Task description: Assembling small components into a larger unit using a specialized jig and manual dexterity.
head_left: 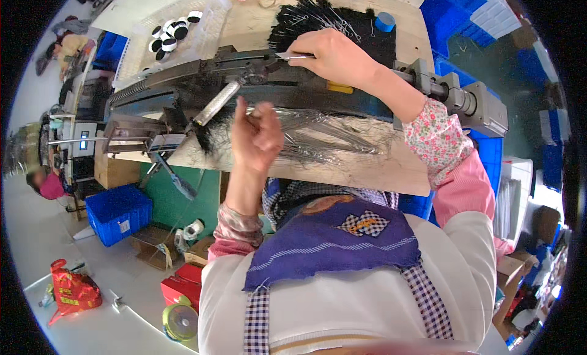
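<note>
A long dark metal twisting machine (202,68) runs across the workbench in front of me. My right hand (333,55) is over its middle, fingers pinched on a thin silvery strip (296,55) whose far end meets the machine. Below, my left hand (257,135) is raised with loosely curled fingers, set apart, and nothing shows in it. Just beyond it a pale metal bar (218,103) slants down from the machine. Many thin wires (330,135) lie in a bundle to the right of my left hand. Black bristles (205,138) hang under the bar.
Wire brushes (324,19) lie heaped on a black cloth (382,52) beside a blue round cap (384,22). A translucent tray (137,52) holds black-and-white round pieces (169,43). A motor unit (483,107) closes off the machine's right end. Blue crates (119,213) stand around the bench.
</note>
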Action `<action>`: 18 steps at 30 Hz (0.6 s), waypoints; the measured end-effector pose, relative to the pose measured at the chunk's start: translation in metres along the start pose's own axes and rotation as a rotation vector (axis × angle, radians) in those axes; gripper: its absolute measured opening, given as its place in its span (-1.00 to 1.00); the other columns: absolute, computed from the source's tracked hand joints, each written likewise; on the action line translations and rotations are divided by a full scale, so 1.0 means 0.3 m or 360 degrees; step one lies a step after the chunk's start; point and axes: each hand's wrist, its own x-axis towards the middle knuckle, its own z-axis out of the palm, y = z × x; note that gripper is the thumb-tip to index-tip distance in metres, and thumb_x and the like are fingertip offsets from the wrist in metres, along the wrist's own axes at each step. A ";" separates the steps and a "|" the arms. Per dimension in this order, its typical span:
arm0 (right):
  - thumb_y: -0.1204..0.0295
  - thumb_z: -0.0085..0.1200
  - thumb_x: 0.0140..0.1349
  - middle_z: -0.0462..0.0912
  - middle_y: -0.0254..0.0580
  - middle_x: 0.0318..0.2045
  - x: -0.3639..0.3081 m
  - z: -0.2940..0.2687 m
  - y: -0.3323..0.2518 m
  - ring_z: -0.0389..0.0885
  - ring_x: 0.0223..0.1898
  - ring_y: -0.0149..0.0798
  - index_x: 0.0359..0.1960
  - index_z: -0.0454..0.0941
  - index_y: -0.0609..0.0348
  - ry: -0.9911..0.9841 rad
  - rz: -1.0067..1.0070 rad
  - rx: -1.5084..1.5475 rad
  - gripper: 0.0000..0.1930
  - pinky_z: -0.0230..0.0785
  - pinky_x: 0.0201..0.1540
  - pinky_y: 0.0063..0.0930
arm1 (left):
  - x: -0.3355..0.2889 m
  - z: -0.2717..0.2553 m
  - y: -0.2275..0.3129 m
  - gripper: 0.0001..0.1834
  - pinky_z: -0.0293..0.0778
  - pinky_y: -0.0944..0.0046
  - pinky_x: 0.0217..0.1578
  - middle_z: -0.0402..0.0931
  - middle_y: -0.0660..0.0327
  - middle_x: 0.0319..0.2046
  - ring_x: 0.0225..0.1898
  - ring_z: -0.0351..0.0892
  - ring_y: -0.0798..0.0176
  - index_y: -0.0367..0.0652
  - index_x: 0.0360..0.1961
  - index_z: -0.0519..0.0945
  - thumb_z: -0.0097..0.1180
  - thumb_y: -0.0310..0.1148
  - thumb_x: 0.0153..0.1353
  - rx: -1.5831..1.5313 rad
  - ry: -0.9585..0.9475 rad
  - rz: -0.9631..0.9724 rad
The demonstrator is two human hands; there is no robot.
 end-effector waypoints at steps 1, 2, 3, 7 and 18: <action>0.40 0.18 0.09 0.61 -0.06 -0.39 -0.004 0.005 0.006 0.58 -0.32 0.00 -0.31 0.58 0.29 0.0017 0.0008 0.0005 -0.79 0.43 -0.25 -0.30 | 0.013 0.087 0.036 -0.55 0.05 0.46 -0.84 0.35 0.28 -0.63 -0.84 0.17 0.50 -0.31 -0.21 0.48 -0.12 -0.05 0.34 -0.0260 0.0076 0.0028; 0.41 0.18 0.07 0.61 -0.06 -0.40 -0.011 0.008 0.011 0.59 -0.32 0.00 -0.33 0.58 0.29 0.0002 0.0036 -0.0011 -0.81 0.44 -0.25 -0.30 | 0.026 0.176 0.049 -0.53 0.05 0.46 -0.84 0.33 0.28 -0.64 -0.84 0.17 0.50 -0.35 -0.17 0.46 -0.12 -0.05 0.34 -0.0350 -0.0043 -0.0059; 0.43 0.18 0.06 0.61 -0.06 -0.42 -0.006 0.008 0.017 0.59 -0.32 -0.01 -0.35 0.59 0.29 -0.0012 0.0052 -0.0034 -0.82 0.44 -0.26 -0.29 | 0.039 0.258 0.065 -0.52 0.04 0.46 -0.85 0.32 0.28 -0.64 -0.84 0.18 0.50 -0.38 -0.14 0.44 -0.12 -0.06 0.34 -0.0435 -0.0172 -0.0142; 0.46 0.19 0.02 0.62 -0.07 -0.41 0.001 0.015 0.005 0.59 -0.33 -0.01 -0.37 0.60 0.28 -0.0055 0.0092 -0.0086 -0.84 0.44 -0.25 -0.27 | 0.051 0.289 -0.015 -0.66 0.14 0.45 -0.81 0.40 0.23 -0.59 -0.79 0.26 0.43 -0.31 -0.24 0.48 0.01 -0.17 0.27 0.0342 0.0161 0.0064; 0.56 0.05 0.01 0.45 -0.13 -0.32 -0.154 0.005 -0.165 0.57 -0.35 -0.09 -0.23 0.51 0.19 0.0090 -0.0054 -0.0523 -0.77 0.50 -0.32 -0.30 | -0.135 -0.075 0.141 -0.59 0.10 0.44 -0.77 0.39 0.33 -0.76 -0.78 0.25 0.52 -0.19 -0.55 0.58 0.05 -0.07 0.25 0.1953 0.1408 0.0669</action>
